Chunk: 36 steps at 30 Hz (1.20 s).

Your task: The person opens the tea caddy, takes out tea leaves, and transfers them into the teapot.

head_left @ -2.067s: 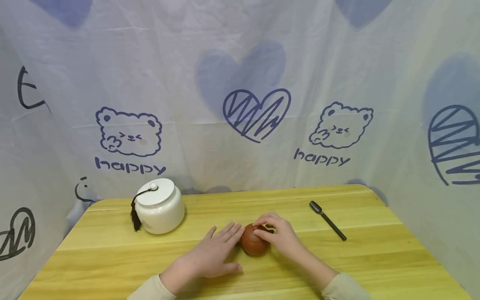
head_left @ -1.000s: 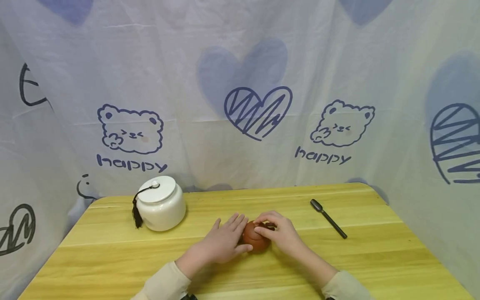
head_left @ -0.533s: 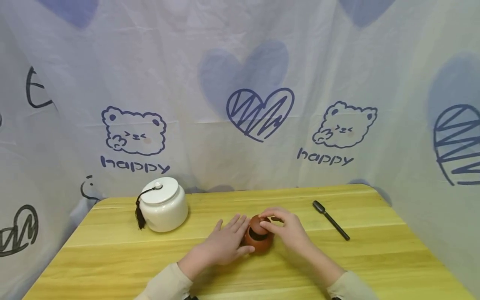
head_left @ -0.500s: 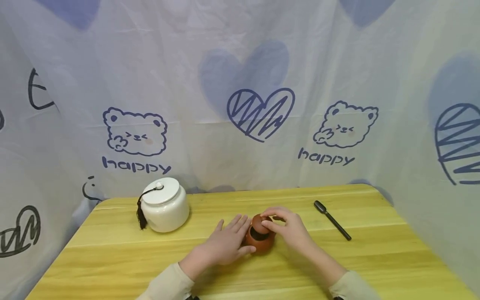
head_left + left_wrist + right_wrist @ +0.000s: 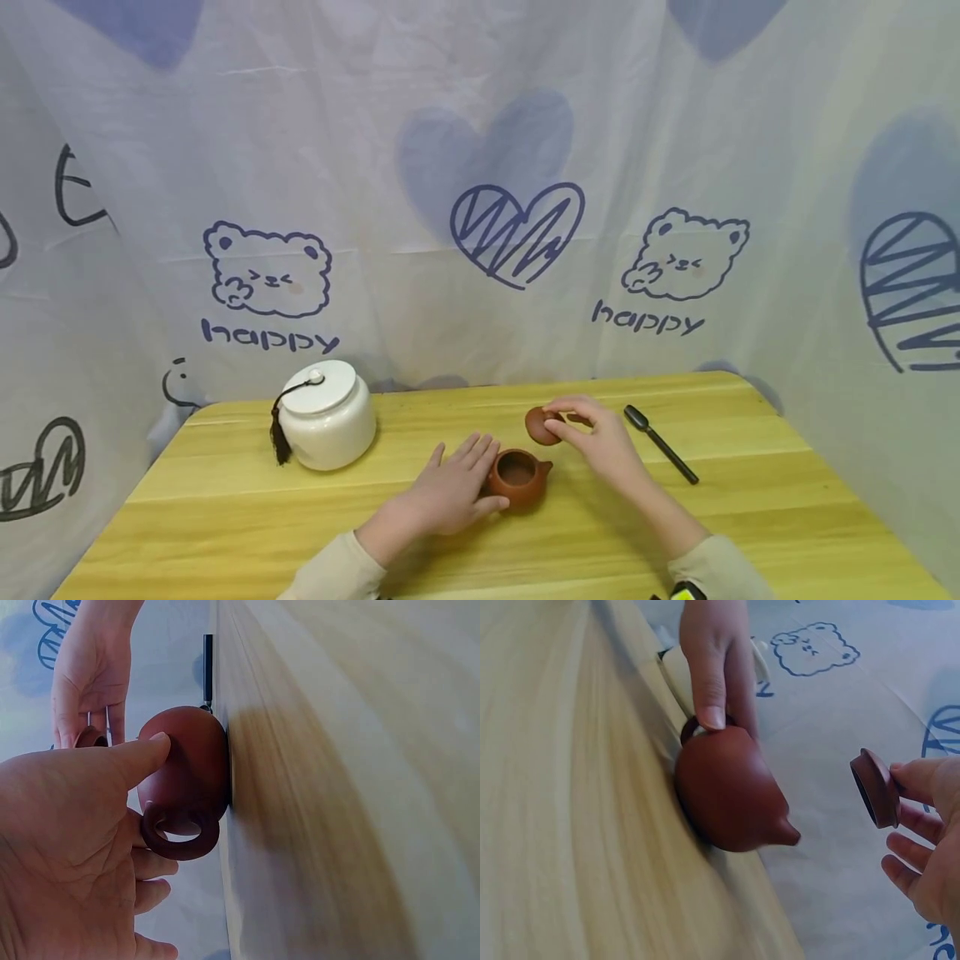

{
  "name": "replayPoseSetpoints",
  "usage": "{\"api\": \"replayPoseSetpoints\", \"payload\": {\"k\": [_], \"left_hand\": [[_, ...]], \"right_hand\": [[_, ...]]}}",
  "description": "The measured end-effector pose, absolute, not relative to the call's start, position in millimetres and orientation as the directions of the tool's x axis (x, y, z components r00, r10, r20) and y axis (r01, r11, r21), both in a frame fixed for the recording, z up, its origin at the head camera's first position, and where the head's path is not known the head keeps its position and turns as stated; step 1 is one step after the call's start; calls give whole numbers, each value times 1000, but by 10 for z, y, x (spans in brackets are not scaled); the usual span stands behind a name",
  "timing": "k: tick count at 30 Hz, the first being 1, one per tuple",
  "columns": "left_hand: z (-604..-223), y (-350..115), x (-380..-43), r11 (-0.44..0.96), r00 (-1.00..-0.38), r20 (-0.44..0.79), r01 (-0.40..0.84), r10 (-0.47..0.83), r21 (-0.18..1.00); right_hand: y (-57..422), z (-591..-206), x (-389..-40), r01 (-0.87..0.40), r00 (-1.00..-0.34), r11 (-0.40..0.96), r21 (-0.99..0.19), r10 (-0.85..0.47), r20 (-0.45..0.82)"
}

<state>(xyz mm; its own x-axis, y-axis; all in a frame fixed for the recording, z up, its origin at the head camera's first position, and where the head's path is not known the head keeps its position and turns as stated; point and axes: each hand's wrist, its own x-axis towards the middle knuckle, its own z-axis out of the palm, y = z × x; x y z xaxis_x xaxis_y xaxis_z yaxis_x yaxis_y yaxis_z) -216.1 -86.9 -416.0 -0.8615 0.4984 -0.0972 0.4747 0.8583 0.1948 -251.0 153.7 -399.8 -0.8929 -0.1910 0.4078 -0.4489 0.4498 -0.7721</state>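
A small reddish-brown clay teapot [image 5: 528, 493] stands uncovered on the table, its round mouth facing up and its spout to the right. My left hand [image 5: 448, 490] lies against its left side with straight fingers at the back and the thumb on the body; the teapot's ring handle [image 5: 182, 844] shows in the left wrist view. With thumb and fingertips, my right hand [image 5: 606, 440] pinches the teapot lid [image 5: 537, 427] in the air, behind and right of the opening. In the right wrist view the lid [image 5: 877, 789] is tilted, apart from the pot.
A white lidded jar [image 5: 327, 433] with a black tassel [image 5: 280, 437] stands at the back left of the wooden table [image 5: 225, 517]. To the right of my right hand lies a dark, long-handled scoop [image 5: 662, 446]. A printed cloth [image 5: 480, 333] hangs behind the table.
The lid has come off the teapot in my right hand, moving up and back to the right, so the mouth shows. Earlier, my left hand moved in against the pot and stays there.
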Motion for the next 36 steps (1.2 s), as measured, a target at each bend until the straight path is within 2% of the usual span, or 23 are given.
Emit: {"api": "replayPoseSetpoints", "payload": {"k": [15,25,36], "left_hand": [[-4195,-885,-2134,857,-862,-82,480,500,187],[-4157,-880,-2125,857,-862,-83,480,501,185],[-4155,-882,-2123,862,-866,-86,473,493,186]], "right_hand": [[1742,-4142,-2694,-438,-889,541,-718,-146,434],[1843,-4311,-2814,-390,-913,625,-676,-165,374],[1879,-4429,-2853,-364,-930,648,-669,-213,299]]}}
